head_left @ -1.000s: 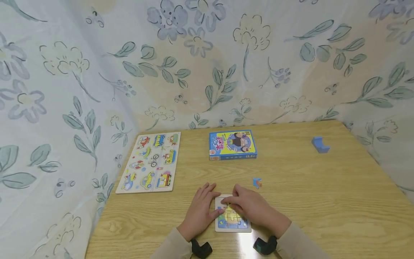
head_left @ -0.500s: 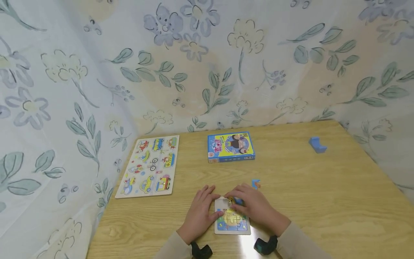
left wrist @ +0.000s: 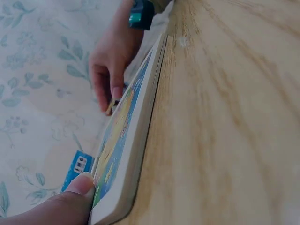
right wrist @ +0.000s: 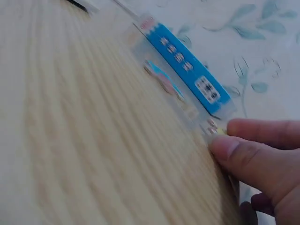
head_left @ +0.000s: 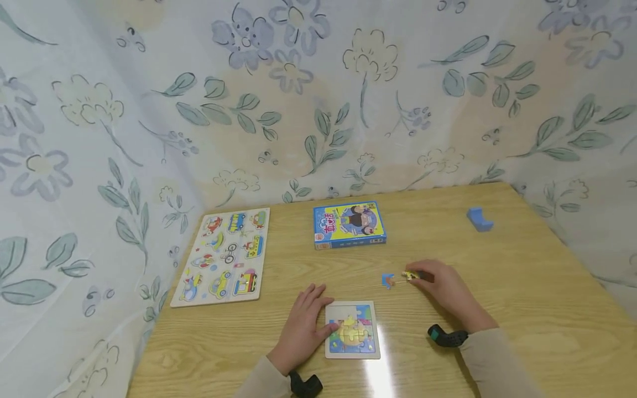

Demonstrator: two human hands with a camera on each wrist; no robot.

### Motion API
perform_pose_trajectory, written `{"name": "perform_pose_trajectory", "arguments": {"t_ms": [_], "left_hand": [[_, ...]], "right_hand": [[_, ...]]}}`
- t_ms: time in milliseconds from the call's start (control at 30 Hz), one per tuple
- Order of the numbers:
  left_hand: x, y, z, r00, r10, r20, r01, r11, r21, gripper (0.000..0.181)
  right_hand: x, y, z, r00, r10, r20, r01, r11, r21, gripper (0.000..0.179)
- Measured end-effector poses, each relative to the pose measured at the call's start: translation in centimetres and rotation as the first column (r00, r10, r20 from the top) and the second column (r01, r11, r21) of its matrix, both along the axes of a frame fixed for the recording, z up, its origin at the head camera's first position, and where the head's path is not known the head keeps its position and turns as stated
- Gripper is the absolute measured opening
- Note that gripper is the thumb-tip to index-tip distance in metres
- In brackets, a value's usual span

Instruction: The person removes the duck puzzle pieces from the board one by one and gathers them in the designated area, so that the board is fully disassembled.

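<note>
A small square jigsaw puzzle in a pale wooden frame [head_left: 376, 334] lies on the table, its upper left part showing bare backing. My left hand [head_left: 302, 329] rests at the frame's left side, fingers extended and the thumb [left wrist: 80, 184] on its edge. To the right of the puzzle, my right hand [head_left: 448, 290] pinches a small yellow and dark puzzle piece [head_left: 411, 275] between thumb and finger. Just left of that pinched piece lies a loose blue and brown puzzle piece [head_left: 387, 281]. In the right wrist view the fingertips partly hide the held piece [right wrist: 212, 127].
A blue and yellow box [head_left: 349, 225] stands behind the puzzle. At the left lies a wooden vehicle picture board [head_left: 220, 257]. A blue arched block [head_left: 480, 219] sits far right, and a flowered cloth [head_left: 298, 121] hangs behind the table.
My right hand has lifted the yellow and dark piece away from the puzzle and moved right with it, beside the loose piece. The left hand has stayed at the frame.
</note>
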State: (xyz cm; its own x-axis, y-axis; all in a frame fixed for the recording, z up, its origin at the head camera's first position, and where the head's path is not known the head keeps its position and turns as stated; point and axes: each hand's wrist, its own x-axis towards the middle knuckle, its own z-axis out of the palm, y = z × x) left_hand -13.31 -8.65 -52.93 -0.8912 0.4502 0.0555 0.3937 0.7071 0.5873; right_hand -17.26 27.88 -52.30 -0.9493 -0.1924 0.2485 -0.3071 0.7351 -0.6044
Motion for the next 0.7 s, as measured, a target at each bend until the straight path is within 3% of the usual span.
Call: {"name": "perform_pose_trajectory", "arguments": {"t_ms": [167,300,367,533,600,700], "left_hand": [[0.0,0.0,0.1,1.000,0.010,0.007,-0.010,1.000,0.003,0.057],[0.0,0.0,0.2,1.000,0.006,0.008,-0.006,1.000,-0.008,0.057],[0.0,0.0,0.2,1.000,0.004,0.008,-0.004,1.000,-0.012,0.057],[-0.1,-0.2,0.1,0.999,0.013,0.031,-0.012,1.000,-0.029,0.059],[-0.1,-0.3,0.1,0.999,0.018,0.046,-0.016,0.999,-0.038,0.059],[-0.1,-0.5,0.1,0.999,0.016,0.039,-0.014,0.999,-0.049,0.060]], "right_hand": [[-0.2,0.9,-0.4,0.997,0.047,-0.057,-0.040,0.993,0.109,0.032],[-0.1,0.7,-0.3,0.995,0.074,-0.060,-0.066,0.990,0.121,0.030],[-0.1,0.5,-0.2,0.991,0.087,-0.103,-0.074,0.990,0.121,0.033],[0.5,-2.1,0.8,0.942,0.153,-0.299,-0.131,0.987,0.093,0.044],[1.4,-4.4,1.2,0.938,0.206,-0.279,-0.194,0.978,0.070,0.042],[3.0,-8.1,1.2,0.946,0.303,-0.110,-0.298,0.953,0.061,0.034]]}}
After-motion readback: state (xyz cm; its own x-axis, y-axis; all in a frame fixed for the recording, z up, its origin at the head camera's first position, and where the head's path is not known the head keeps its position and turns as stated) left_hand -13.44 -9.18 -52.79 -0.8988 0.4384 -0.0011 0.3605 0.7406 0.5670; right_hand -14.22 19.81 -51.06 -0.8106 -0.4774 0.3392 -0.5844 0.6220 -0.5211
